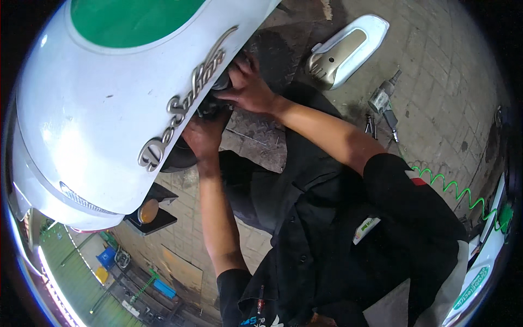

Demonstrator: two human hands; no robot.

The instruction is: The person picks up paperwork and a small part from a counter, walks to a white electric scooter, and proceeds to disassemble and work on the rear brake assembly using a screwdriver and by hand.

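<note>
A white scooter's body panel [92,120] with raised silver lettering fills the upper left. Both of my hands reach in under its lower edge. My right hand [251,90] is curled around a dark, rounded part [222,83] beneath the panel, thumb on one side and fingers on the other. What kind of part it is does not show clearly. Just nearer, my left hand [204,135] is up against dark parts below the lettering, its fingers mostly hidden. Part of a black tyre [178,158] shows beside the left wrist.
On the paved floor at the upper right lie a white and beige cover [348,52] and an air impact wrench [384,98] with a green coiled hose [444,185]. A small dark tool [370,126] lies beside the wrench. An amber reflector [147,211] sticks out below the panel.
</note>
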